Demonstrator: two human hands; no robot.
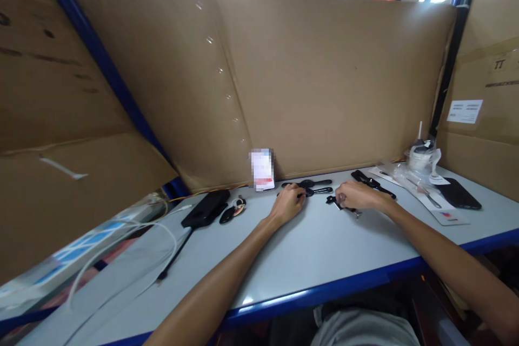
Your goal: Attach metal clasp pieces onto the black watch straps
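My left hand reaches over the tabletop, fingers curled onto one end of a slim black long-handled utensil. A second black utensil lies just behind it, roughly parallel. To the right, my right hand has its fingers closed on a small black-and-silver tool low over the table; its exact kind is too small to make out, and the fingers hide its middle. Beyond the right wrist lies another black long tool, partly covered by the hand.
Left of my hands lie a black power bank with a cable and a key fob. A pixelated card leans against the cardboard back wall. At right are packaged utensils, a black phone and a wrapped cup.
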